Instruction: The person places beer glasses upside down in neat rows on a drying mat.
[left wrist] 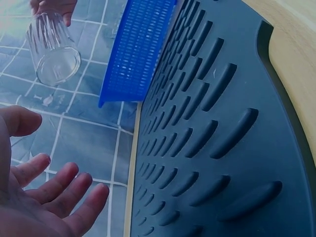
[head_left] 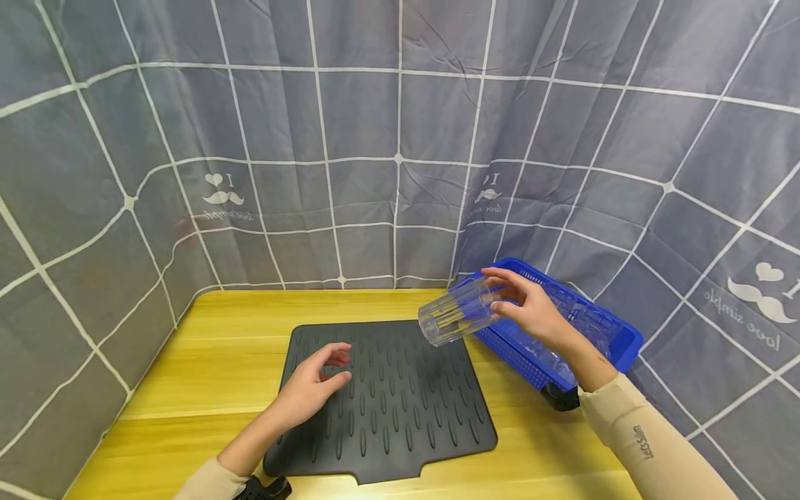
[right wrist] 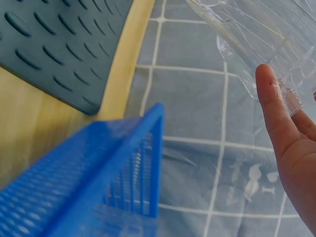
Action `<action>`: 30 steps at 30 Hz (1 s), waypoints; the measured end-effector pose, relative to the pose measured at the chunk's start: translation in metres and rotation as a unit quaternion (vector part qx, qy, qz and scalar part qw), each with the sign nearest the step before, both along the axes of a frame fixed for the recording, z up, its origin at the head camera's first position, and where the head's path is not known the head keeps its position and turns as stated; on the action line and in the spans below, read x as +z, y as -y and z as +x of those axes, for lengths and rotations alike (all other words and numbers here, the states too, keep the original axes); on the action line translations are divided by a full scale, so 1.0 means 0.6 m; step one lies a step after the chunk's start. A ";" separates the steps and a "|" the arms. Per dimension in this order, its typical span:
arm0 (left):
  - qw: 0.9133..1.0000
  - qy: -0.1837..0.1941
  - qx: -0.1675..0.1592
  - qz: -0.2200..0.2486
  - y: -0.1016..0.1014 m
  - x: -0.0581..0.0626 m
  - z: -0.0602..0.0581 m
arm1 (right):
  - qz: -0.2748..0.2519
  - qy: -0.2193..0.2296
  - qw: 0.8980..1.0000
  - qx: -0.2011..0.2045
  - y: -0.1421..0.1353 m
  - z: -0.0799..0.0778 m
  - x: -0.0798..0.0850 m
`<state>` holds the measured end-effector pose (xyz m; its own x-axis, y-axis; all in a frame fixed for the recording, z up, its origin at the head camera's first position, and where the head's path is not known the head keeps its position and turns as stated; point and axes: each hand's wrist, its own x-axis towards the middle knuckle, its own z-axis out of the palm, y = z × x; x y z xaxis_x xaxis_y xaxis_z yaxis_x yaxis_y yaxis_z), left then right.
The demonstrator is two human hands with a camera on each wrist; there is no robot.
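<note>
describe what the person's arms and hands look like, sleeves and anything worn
The left hand and right hand are bare, with no gloves or rings visible. The left sleeve and right sleeve are plain cream-beige; the right bears dark lettering that seems to read "LetsSlim". A black device shows at the left wrist and another at the right.

Gray gridded curtain (head_left: 362, 118), yellow tabletop (head_left: 212, 361)

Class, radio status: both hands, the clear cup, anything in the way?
Right hand gripping clear cup, tilted, aloft. Left hand empty, raised near black mat. No obstruction seen between cup and mat.
</note>
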<state>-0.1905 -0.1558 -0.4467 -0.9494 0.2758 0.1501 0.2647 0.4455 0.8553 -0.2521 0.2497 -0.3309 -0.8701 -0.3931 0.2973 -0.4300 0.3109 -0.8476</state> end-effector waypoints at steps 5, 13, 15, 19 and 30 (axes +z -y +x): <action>1.000 -0.002 -0.007 0.012 -0.005 0.002 0.000 | -0.008 0.007 1.000 0.000 0.009 0.010 -0.019; 1.000 -0.002 -0.020 0.020 -0.007 0.005 0.001 | -0.034 0.030 0.999 0.016 0.030 0.020 -0.048; 0.999 -0.006 -0.023 0.022 -0.009 0.006 0.001 | -0.050 0.034 0.998 0.017 0.034 0.021 -0.055; 0.999 -0.015 -0.027 0.027 -0.015 0.009 -0.001 | -0.060 0.031 0.998 0.004 0.042 0.025 -0.070; 0.999 0.012 -0.027 0.035 -0.023 0.014 0.006 | -0.138 0.088 0.986 0.013 0.075 0.039 -0.100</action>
<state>-0.1868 -0.1418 -0.4386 -0.9372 0.3159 0.1480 0.2656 0.3711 0.8898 -0.2285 0.2046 -0.3910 -0.9087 -0.3404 0.2414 -0.2734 0.0485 -0.9607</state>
